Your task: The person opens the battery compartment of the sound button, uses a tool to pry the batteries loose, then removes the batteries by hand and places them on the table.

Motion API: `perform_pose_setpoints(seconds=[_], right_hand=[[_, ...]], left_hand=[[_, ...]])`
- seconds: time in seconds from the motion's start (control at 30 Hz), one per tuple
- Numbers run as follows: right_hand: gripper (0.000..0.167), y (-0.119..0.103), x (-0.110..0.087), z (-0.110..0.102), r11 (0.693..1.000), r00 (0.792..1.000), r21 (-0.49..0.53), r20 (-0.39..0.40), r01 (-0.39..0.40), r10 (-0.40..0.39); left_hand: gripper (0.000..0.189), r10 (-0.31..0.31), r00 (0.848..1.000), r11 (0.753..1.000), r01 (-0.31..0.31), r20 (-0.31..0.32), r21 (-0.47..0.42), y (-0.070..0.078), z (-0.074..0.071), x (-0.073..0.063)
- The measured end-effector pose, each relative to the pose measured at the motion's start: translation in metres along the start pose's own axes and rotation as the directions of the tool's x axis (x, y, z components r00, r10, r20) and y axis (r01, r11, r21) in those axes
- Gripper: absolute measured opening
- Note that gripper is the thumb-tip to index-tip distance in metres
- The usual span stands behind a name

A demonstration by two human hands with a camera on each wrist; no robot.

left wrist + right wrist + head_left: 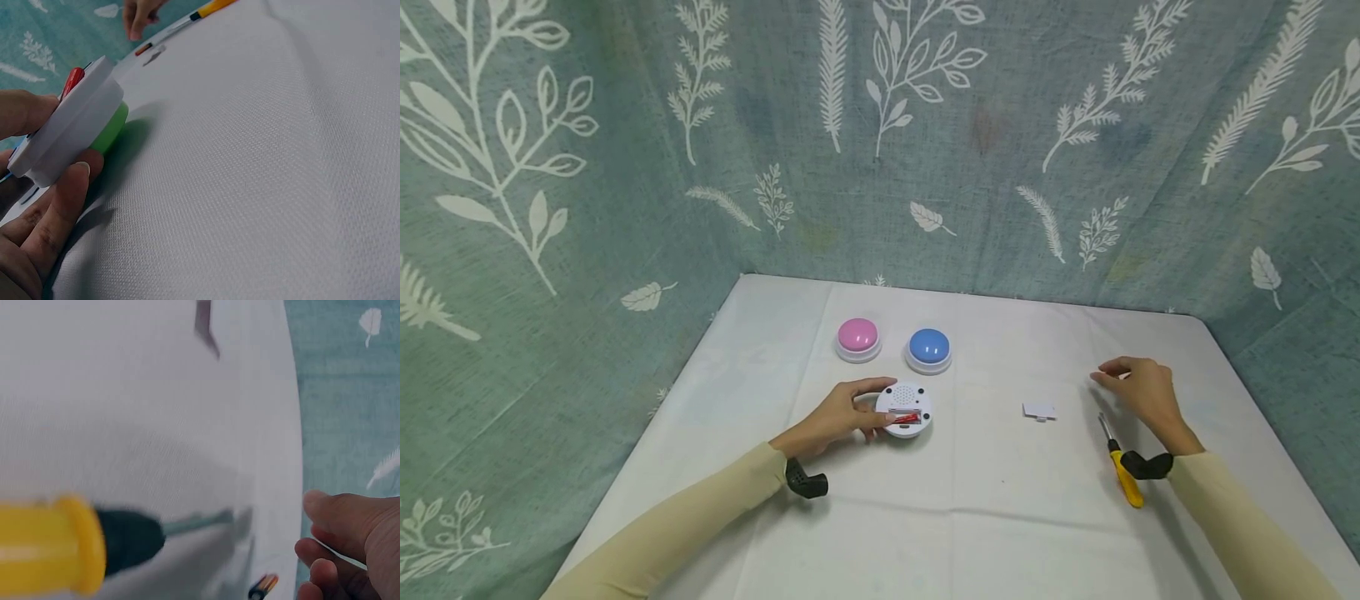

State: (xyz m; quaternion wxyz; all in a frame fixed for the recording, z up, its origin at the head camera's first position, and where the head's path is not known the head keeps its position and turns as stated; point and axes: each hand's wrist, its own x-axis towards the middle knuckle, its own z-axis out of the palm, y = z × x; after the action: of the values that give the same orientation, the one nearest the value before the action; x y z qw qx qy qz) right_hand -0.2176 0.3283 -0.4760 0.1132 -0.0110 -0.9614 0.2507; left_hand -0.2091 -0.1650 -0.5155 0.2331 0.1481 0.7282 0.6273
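My left hand [835, 417] grips a white round push-button [904, 398] turned underside up, fingers around its rim and thumb over the back. Its battery compartment lies uncovered, with a red battery [907, 418] in it beside the thumb. From the side, in the left wrist view, the button's green dome [112, 128] faces down. My right hand [1142, 392] hovers over the table's right side, fingers loosely bent with nothing between them. Below those fingers, in the right wrist view, lies a loose battery [263, 586] with a dark and orange wrapper.
A yellow-handled screwdriver [1126, 479] lies beneath the right wrist. The small white battery cover [1039, 411] rests between the hands. Beyond the left hand stand a pink button [857, 336] and a blue button [928, 347]. Patterned green cloth [925, 167] hangs behind the white table.
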Motion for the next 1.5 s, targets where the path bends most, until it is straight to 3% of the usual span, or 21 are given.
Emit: perform_pose_setpoints(seconds=[0.4,0.87,1.5], right_hand=[[0.025,-0.035,-0.003,0.004,0.977,0.979,0.057,-0.007,0.204,-0.204],[0.023,-0.082,-0.010,0.026,0.957,0.962,0.146,0.073,0.251,-0.264],[0.022,-0.150,-0.025,0.056,0.914,0.913,0.239,0.167,0.328,-0.372]], left_hand=[[0.072,0.001,1.000,1.000,-0.001,0.004,0.016,0.000,-0.001,0.000],[0.071,-0.005,1.000,1.000,0.005,-0.006,0.026,0.000,0.000,-0.001],[0.072,-0.002,1.000,1.000,0.002,-0.004,0.024,0.001,0.000,0.000]])
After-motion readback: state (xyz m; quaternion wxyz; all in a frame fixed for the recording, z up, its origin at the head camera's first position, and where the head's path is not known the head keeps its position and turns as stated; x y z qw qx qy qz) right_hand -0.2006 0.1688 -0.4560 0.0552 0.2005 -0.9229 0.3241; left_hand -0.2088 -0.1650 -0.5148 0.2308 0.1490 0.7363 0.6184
